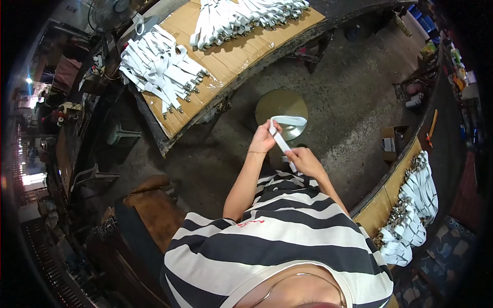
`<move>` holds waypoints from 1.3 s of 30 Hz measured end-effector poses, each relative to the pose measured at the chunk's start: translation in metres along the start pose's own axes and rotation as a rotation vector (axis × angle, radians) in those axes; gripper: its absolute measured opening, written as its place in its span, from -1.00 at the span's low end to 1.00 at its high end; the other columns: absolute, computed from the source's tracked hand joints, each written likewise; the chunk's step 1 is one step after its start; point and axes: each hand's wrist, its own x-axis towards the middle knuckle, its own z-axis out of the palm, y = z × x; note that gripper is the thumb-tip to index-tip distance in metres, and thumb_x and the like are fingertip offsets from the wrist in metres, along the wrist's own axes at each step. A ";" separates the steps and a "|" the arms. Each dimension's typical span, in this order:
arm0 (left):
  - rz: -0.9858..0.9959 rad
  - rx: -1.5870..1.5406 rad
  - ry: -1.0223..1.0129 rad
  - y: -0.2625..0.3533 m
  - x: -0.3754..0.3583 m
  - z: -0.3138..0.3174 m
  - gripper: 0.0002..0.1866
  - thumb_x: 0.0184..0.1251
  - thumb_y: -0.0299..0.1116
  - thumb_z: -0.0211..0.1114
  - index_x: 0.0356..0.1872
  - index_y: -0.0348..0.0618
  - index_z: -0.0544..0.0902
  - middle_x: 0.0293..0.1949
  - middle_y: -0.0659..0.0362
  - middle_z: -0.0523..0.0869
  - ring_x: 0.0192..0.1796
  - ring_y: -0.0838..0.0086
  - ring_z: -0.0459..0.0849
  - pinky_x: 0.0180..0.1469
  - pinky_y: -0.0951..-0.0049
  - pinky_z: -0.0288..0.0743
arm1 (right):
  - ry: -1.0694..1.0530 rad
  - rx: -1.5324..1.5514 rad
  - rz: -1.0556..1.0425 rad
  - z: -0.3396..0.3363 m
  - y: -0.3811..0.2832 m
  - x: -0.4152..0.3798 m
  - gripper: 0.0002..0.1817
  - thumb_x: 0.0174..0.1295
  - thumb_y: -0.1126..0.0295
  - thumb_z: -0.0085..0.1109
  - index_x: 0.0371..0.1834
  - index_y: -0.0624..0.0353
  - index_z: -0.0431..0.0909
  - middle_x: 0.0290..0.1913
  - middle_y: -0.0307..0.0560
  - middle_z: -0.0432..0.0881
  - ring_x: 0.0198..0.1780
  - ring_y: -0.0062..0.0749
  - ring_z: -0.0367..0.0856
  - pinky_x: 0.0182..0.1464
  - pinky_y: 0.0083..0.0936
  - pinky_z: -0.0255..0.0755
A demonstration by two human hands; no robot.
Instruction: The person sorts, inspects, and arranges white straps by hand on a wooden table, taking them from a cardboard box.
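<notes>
1 white strap [279, 139] is held in front of the striped shirt [308, 241], pinched near its bend by the left hand [263, 138] and grasped lower down by the right hand [306, 161]. Its far length is seen against a round disc [277, 102]. 2 piles of clipped straps [160, 66] are spread on cardboard [226, 66] ahead; another heap [413, 205] is laid at the right.

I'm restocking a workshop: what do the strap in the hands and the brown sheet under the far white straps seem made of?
Strap: probably matte fabric webbing, perhaps elastic; it's flat and bends softly, but no weave shows. Brown sheet: likely cardboard, dull and tan; glossy patches suggest clear tape.
</notes>
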 end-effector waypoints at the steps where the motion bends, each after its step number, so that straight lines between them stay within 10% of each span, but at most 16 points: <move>1: 0.026 -0.013 0.017 0.009 0.006 -0.002 -0.79 0.44 -0.35 -0.08 -0.24 -0.31 0.41 -0.43 0.12 0.50 -0.44 0.44 0.48 -0.26 0.43 0.49 | -0.081 -0.004 0.043 -0.008 -0.004 -0.004 -0.59 0.29 0.20 -0.04 -0.51 0.36 0.54 -0.63 0.12 0.52 -0.52 -0.13 0.55 -0.39 -0.30 0.34; 15: 1.000 0.264 -0.101 0.137 -0.049 0.067 -0.72 0.47 -0.20 -0.12 -0.37 -0.17 0.35 -0.54 0.24 0.34 -0.54 0.53 0.29 -0.45 0.50 0.26 | -0.406 -0.023 -0.168 -0.139 0.036 -0.021 -0.57 0.33 0.16 -0.05 -0.51 0.35 0.44 -0.75 -0.05 0.33 -0.66 -0.48 0.25 -0.54 -0.37 0.21; 23: 1.138 0.231 -0.086 0.127 -0.085 0.099 -0.80 0.42 -0.33 -0.14 -0.36 -0.20 0.37 -0.54 0.24 0.38 -0.55 0.53 0.34 -0.45 0.48 0.30 | -0.413 -0.163 -0.387 -0.194 0.026 -0.012 -0.59 0.33 0.18 -0.07 -0.47 0.35 0.47 -0.70 0.14 0.33 -0.69 -0.25 0.29 -0.52 -0.33 0.23; 34: 1.206 0.357 -0.091 0.100 -0.107 0.119 -0.67 0.49 -0.14 -0.17 -0.28 -0.23 0.35 -0.54 0.27 0.30 -0.56 0.57 0.25 -0.49 0.56 0.24 | -0.502 -0.123 -0.407 -0.220 0.043 -0.005 -0.55 0.35 0.15 -0.09 -0.54 0.33 0.42 -0.75 -0.05 0.28 -0.68 -0.48 0.21 -0.56 -0.39 0.18; 39: 1.404 0.331 0.223 0.135 -0.126 0.119 -0.72 0.43 -0.31 -0.12 -0.32 -0.35 0.43 -0.40 0.01 0.52 -0.36 0.24 0.57 -0.18 0.09 0.55 | -0.501 -0.057 -0.451 -0.235 0.034 -0.011 -0.56 0.34 0.16 -0.08 -0.55 0.32 0.41 -0.76 -0.11 0.23 -0.67 -0.56 0.18 -0.59 -0.44 0.14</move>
